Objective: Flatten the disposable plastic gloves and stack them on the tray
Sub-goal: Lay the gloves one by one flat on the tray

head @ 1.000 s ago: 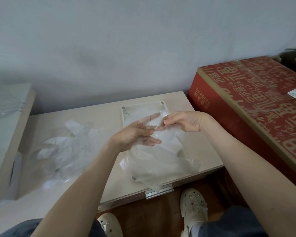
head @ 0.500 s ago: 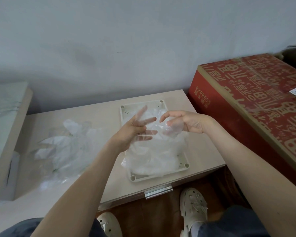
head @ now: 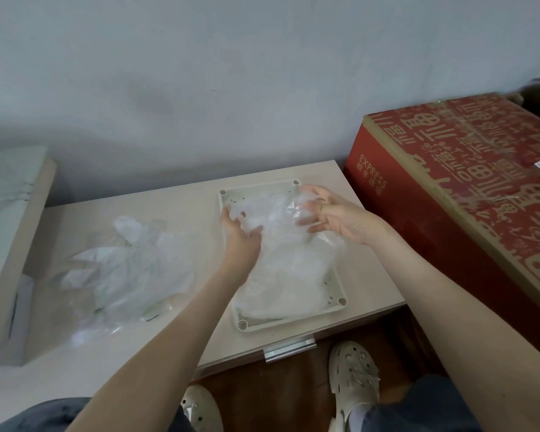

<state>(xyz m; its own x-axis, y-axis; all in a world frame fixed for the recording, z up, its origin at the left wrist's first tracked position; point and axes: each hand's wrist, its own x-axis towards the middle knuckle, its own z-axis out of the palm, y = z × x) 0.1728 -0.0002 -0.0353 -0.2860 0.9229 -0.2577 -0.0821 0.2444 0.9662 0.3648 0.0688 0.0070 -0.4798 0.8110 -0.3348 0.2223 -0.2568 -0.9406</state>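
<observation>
Head-height view down onto a pale wooden table (head: 184,210); toward its right end, a shallow off-white tray (head: 281,323) with a round post in each corner; inside it, a flattened stack of clear plastic gloves (head: 287,285) covering most of the tray floor. Above the tray's far half, both bare hands on one more glove (head: 278,213), crinkled and blurred; right hand (head: 337,222) at its right side, fingers curled, clamped on a fold of film; left hand (head: 242,235) at its left edge, touching the film, fingertips partly veiled by it; impossible to tell whether gripping or only pressing. Hands apart, the film spread between them. Left of the tray, well apart from it, a loose rumpled pile of gloves (head: 128,266) on the table. Just right of the table, a large red printed carton (head: 465,188) marked EXPRESS; below the table's near edge, pale perforated shoes (head: 353,374) on a brown floor (head: 278,381).
</observation>
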